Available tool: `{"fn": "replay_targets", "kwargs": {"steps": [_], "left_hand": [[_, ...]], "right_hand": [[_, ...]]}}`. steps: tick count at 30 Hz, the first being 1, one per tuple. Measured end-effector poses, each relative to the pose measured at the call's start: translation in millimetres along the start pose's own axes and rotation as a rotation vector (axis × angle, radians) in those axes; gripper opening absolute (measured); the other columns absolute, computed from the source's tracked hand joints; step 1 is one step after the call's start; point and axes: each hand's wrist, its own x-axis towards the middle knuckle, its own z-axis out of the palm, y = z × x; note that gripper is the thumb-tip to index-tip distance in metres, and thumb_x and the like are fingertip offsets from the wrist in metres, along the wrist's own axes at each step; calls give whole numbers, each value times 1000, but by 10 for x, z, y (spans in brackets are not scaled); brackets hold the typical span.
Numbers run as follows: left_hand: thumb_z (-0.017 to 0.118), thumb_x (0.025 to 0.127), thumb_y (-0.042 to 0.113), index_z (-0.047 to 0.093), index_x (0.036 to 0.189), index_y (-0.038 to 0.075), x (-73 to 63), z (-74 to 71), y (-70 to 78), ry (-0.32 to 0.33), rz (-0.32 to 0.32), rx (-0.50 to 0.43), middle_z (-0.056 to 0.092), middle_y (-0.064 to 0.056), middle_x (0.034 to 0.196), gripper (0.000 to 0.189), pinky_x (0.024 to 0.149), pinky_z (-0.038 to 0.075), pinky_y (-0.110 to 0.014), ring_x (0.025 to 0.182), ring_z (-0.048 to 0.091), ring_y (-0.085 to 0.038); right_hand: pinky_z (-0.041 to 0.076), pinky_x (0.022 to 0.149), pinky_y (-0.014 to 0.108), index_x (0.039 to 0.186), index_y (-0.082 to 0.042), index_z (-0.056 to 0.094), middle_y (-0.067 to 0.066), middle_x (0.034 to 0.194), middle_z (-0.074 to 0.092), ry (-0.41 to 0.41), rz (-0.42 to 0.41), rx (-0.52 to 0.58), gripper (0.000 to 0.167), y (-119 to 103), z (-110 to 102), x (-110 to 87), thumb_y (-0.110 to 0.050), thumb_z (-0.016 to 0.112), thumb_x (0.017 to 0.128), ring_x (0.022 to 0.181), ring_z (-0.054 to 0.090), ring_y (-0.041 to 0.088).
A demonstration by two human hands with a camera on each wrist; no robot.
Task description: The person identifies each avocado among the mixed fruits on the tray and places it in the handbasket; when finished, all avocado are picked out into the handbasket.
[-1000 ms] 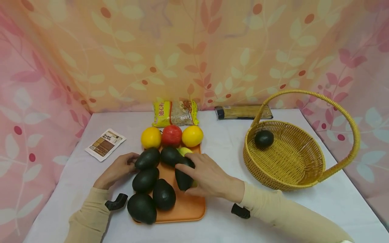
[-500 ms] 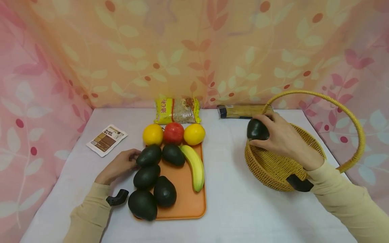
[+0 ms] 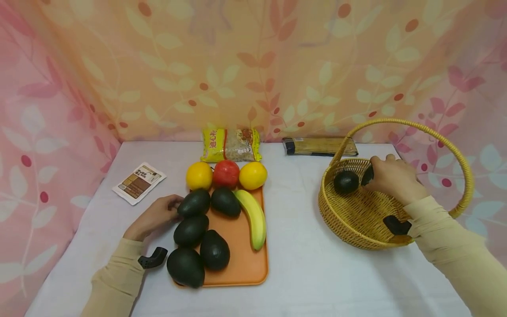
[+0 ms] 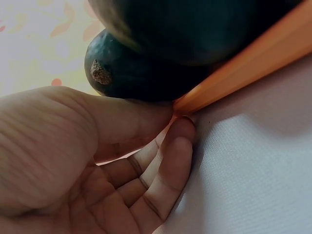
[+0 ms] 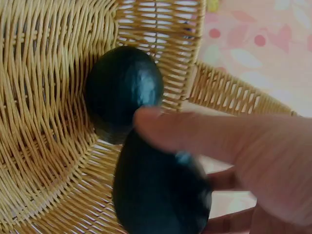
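Observation:
My right hand (image 3: 392,178) is inside the wicker basket (image 3: 328,215) and grips a dark avocado (image 5: 163,190), thumb across its top. Beside it, a second avocado (image 3: 346,182) lies against the basket wall. At the left, my left hand (image 3: 154,215) pinches the edge of the orange tray (image 4: 234,73) between thumb and fingertips. Several dark avocados (image 3: 214,249) rest on the tray, mostly along its left side. A banana (image 3: 253,220) lies along the tray's right edge. Two yellow fruits (image 3: 199,176) flank a red fruit (image 3: 226,175) at its far end.
A yellow bag of pasta (image 3: 231,145) lies behind the fruit. Farther right is a flat brown package (image 3: 321,146) with a black end. A small white and brown packet (image 3: 139,183) lies left of the tray. The basket's tall handle (image 3: 447,149) arches over its right side.
My right hand has carried an avocado from the tray, beside the banana, across to the basket, and lowered it inside toward the right. My left hand has stayed at the tray's edge.

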Motion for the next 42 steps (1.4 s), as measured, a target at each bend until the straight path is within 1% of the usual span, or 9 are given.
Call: {"fn": "replay_targets", "kwargs": {"steps": [3,8,10,15,19,26,34,39,42], "left_hand": [[55,87,2,54,129,-6,-7,4,3,-3,4,-3,68,-13,98,43,73,51,-26,83,60,-19],[54,87,1,53,128,-6,-9,7,-2,-9,12,-6,67,-14,99,42,73,52,-26,84,61,-19],[53,87,1,54,128,-6,-4,9,-4,-9,12,-9,67,-15,99,41,73,52,-25,84,61,-20],[54,87,1,54,126,-7,11,9,0,-5,6,-9,67,-15,98,40,73,52,-25,84,61,-20],[54,87,1,54,127,-6,14,3,11,-6,-1,-5,67,-15,100,41,73,52,-25,85,61,-19],[54,87,2,53,128,-6,5,-13,25,-8,-1,-3,67,-16,100,42,73,52,-26,84,61,-20],[55,88,3,53,129,-5,6,-11,5,-6,-2,-3,67,-15,100,42,73,52,-26,84,61,-19],[55,88,3,53,130,-5,1,-3,4,-10,-13,-7,67,-15,101,43,73,52,-26,85,61,-18],[55,88,3,53,130,-5,-2,2,2,-8,-15,-1,67,-15,101,42,73,52,-26,85,61,-19]], "right_hand": [[45,70,70,119,10,47,40,108,47,-31,36,-1,83,4,54,40,-42,84,65,94,50,64],[48,66,64,114,13,43,37,109,47,-97,57,14,80,-20,157,132,-31,85,63,88,56,58],[49,65,63,113,14,42,38,111,48,-119,53,16,80,-25,191,157,-28,87,62,91,57,56],[49,73,65,110,12,45,41,117,47,-146,33,48,75,-13,256,186,-23,89,60,105,53,56],[48,75,66,109,10,43,40,115,45,-179,41,81,74,-4,306,203,-21,89,61,101,53,56],[49,68,63,111,9,43,38,113,43,-172,33,79,72,-15,358,255,-17,88,61,96,55,55],[50,67,59,120,13,33,52,119,26,-165,33,116,81,-44,364,240,-13,86,65,87,53,61],[50,65,58,115,10,34,49,114,30,-171,30,126,75,-48,377,220,-13,86,65,84,54,59],[50,66,62,121,10,34,51,116,30,-171,34,110,80,-51,366,217,-15,87,66,88,52,63]]}}
